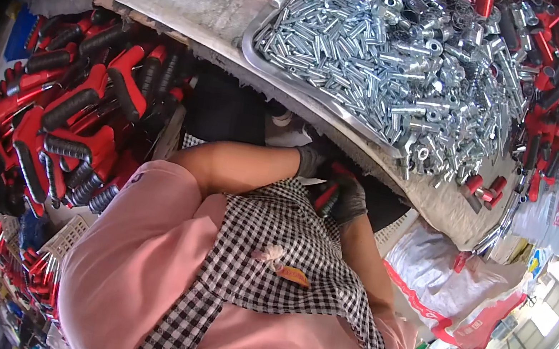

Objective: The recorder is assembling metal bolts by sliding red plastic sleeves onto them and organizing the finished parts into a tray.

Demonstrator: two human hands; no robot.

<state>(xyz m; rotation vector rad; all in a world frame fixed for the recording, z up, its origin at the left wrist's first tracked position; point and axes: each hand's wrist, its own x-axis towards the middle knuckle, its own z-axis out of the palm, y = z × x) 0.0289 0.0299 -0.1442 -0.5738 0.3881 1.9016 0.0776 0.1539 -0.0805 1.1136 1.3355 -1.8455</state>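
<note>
Both hands are working close together just below the near edge of the workbench [209,16], in front of the checked apron [283,247]. The left hand [310,161], in a dark glove, is sitting touching the right hand [348,198], also gloved. Between them a red-and-black handled part [327,195] is showing; the right hand's fingers are wrapping around it, clamped. Whether the left hand is gripping the same part or only steadying it, I cannot tell: its fingers are hidden.

Judgement on handling: the part looks rigid, moderately light, with a ribbed black grip that should resist slipping; best held on that ribbed section, not the smooth red plastic.

Above the hands, a metal tray [320,97] is holding heaped zinc-plated pins [384,53]. To the left of the left hand, stacked red handles [80,108] are lying.
</note>
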